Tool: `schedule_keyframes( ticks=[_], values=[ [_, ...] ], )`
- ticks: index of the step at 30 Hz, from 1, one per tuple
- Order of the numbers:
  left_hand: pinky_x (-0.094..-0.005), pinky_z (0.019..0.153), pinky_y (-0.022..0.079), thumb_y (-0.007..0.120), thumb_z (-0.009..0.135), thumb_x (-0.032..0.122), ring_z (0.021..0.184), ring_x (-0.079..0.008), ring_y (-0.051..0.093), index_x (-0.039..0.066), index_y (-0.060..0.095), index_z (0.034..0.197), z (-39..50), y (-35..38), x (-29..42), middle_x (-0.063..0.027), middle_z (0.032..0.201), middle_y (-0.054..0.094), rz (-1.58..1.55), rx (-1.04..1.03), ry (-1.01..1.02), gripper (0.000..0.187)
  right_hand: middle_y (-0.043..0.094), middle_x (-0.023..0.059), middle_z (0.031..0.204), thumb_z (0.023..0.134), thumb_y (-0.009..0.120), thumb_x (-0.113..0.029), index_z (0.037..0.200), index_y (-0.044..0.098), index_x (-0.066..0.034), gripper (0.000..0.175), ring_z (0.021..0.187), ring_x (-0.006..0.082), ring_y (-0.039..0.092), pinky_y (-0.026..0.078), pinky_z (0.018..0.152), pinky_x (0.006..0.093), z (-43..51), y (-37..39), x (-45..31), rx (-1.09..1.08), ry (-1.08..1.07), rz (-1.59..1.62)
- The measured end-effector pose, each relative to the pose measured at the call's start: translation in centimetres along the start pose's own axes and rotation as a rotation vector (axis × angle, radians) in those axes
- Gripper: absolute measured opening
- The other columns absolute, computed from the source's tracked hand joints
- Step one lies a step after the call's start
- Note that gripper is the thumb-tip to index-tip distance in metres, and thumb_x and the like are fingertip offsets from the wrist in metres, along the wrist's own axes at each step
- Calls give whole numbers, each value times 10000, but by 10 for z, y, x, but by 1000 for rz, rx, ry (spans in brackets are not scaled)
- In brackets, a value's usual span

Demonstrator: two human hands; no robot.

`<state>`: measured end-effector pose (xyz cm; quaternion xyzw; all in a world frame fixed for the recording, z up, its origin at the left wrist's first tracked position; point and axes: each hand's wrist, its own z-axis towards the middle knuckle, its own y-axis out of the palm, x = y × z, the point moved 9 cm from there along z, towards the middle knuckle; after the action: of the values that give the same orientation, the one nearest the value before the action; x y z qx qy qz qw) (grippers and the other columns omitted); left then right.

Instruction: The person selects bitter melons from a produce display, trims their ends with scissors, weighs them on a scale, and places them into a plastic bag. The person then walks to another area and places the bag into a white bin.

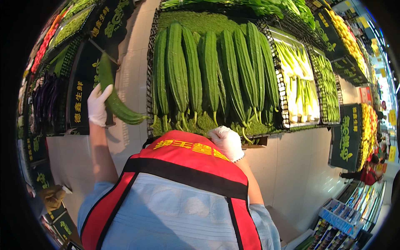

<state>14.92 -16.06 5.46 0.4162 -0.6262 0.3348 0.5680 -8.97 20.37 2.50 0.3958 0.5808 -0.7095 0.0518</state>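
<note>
My left hand [100,101], in a white glove, grips a long, curved green ridged gourd [116,103] by its middle, out to the left of the display. The gourd's upper end is raised and its lower end points to the right. In front of me, long ridged gourds [178,68] lie side by side on green artificial grass [203,20], most with their stems towards me. My right hand [226,142], gloved too, is held with bent fingers at the near edge of that display, close to the red apron [187,156]. Whether it holds anything is hidden.
Black plastic crate walls [150,68] edge the gourd display. White-stemmed vegetables [297,90] and green pods or beans [325,87] lie to its right. Dark purple eggplants [48,97] fill a left stand. A person in red [368,175] is far off at right.
</note>
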Motion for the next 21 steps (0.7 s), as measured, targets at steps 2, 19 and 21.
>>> schedule_keyframes(
  ticks=[2,19,21],
  values=[
    [-233,734,495,675,895,70,850,-95,610,-29,583,1227,-13,-19,3,-45,1035,655,34,64,39,358,650,115,778,866,635,-254,830,698,-101,170,767,299,645,513,669,401,-13,11,4,-42,-5,8],
    [-408,806,573,730,875,199,942,-185,658,51,585,1166,-143,138,-91,-56,1046,654,-292,-131,-510,357,612,107,1180,773,722,-227,1345,530,-94,618,1125,347,548,387,1055,465,4,-6,-113,-12,-579,-354],
    [-410,828,567,716,889,257,968,-202,661,55,557,1220,-147,141,-95,-71,1078,656,-289,-150,-537,420,616,116,1147,780,726,-297,1395,484,-111,686,1092,310,556,379,1053,460,8,13,-97,-226,-454,-342]
  ],
)
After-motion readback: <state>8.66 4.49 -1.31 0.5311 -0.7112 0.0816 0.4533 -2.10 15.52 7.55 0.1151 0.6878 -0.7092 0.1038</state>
